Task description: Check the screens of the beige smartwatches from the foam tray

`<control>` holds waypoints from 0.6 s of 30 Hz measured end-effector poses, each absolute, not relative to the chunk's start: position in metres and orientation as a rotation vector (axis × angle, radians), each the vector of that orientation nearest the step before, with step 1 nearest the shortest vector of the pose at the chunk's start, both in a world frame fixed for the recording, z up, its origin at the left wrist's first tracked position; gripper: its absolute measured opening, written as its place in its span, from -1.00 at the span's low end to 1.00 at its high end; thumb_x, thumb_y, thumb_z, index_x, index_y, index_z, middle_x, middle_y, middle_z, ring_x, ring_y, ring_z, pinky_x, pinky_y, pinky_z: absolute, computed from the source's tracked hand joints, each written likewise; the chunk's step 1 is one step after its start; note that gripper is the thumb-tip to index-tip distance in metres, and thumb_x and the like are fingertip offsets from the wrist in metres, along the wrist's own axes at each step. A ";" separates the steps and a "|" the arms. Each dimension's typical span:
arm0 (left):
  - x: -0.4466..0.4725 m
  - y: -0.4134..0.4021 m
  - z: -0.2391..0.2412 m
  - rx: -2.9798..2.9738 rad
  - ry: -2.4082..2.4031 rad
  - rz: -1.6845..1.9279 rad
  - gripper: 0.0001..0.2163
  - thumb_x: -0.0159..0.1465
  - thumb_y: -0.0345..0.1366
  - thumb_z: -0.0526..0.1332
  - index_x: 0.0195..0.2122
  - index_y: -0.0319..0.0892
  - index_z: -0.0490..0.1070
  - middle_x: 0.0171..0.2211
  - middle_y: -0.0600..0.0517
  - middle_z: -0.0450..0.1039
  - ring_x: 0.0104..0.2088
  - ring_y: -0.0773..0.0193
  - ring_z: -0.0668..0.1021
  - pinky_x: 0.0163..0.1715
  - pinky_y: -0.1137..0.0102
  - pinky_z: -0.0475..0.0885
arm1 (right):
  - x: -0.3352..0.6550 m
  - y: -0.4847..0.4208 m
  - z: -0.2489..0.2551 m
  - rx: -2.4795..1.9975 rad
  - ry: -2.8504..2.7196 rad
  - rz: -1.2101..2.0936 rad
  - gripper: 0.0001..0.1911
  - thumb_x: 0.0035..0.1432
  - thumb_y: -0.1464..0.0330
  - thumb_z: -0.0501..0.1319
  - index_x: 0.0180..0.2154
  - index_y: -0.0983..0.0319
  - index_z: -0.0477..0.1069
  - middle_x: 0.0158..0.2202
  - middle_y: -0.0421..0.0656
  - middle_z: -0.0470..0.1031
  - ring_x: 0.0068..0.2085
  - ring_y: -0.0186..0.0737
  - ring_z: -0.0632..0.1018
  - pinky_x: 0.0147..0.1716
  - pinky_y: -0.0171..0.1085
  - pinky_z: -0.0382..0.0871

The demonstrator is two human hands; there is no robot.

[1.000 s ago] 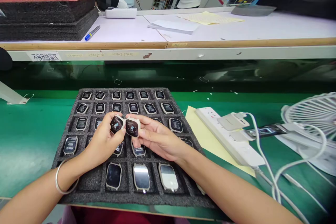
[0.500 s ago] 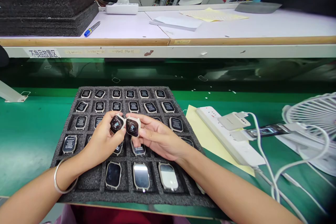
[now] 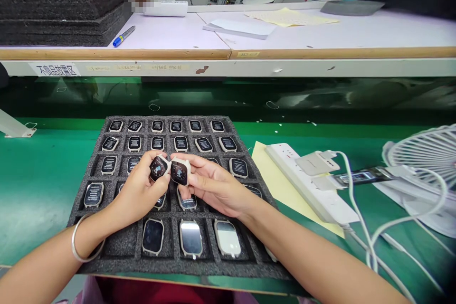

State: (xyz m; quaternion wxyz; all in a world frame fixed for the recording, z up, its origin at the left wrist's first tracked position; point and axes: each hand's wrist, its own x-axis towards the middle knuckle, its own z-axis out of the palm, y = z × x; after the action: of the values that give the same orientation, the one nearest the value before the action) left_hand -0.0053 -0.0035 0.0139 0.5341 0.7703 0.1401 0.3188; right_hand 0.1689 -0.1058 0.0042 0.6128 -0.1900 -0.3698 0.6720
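Two smartwatch bodies without straps are held close together over a dark foam tray. My left hand is closed on the left smartwatch, thumb along its lower edge. Between the thumb and fingers of my right hand is the right smartwatch. Both screens are lit with a small blue figure, and their inner edges nearly touch. Beneath, the tray's compartments hold several more watches, many showing lines of text. In the front row a dark-screened watch lies beside a glare-covered watch. My hands hide some compartments.
To the right, a white power strip with a plugged charger lies on yellow paper. White cables and a fan stand beyond. A raised shelf carries a blue pen and stacked foam. People are behind it.
Both hands and the two watches stay nearly still. My view has shifted very slightly. Behind the shelf, a person has leaned lower into view at the left.
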 end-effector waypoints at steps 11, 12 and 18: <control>-0.007 -0.005 0.014 1.839 0.333 0.754 -0.78 0.43 -0.30 0.10 0.07 -0.19 0.24 -0.09 -0.02 0.31 -0.13 -0.06 0.38 -0.19 0.22 0.26 | 0.169 -0.105 0.005 -0.437 -0.834 1.548 -0.61 0.53 0.33 0.53 0.21 0.23 0.45 -0.06 -0.05 0.29 -0.24 -0.21 0.43 -0.18 -0.38 0.42; -0.006 -0.005 0.015 1.838 0.333 0.756 -0.79 0.43 -0.29 0.10 0.06 -0.20 0.25 -0.11 -0.02 0.31 -0.16 -0.05 0.39 -0.19 0.22 0.26 | 0.169 -0.106 0.005 -0.436 -0.837 1.552 -0.61 0.52 0.33 0.53 0.20 0.23 0.45 -0.06 -0.05 0.29 -0.25 -0.23 0.43 -0.19 -0.40 0.41; -0.005 -0.001 0.018 1.523 0.412 0.690 -0.65 0.37 -0.24 0.30 0.06 -0.30 0.25 -0.15 -0.12 0.38 -0.28 -0.07 0.42 -0.40 0.27 0.33 | 0.170 -0.105 0.007 -0.480 -0.756 1.540 -0.52 0.51 0.31 0.50 0.22 0.34 0.34 -0.05 0.02 0.29 -0.22 -0.14 0.43 -0.19 -0.34 0.40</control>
State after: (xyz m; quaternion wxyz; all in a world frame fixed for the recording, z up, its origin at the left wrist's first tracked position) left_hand -0.0054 -0.0013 0.0180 0.6518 0.6707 0.1814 0.3040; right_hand 0.1695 -0.1048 0.0072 0.6289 -0.2095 -0.3300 0.6721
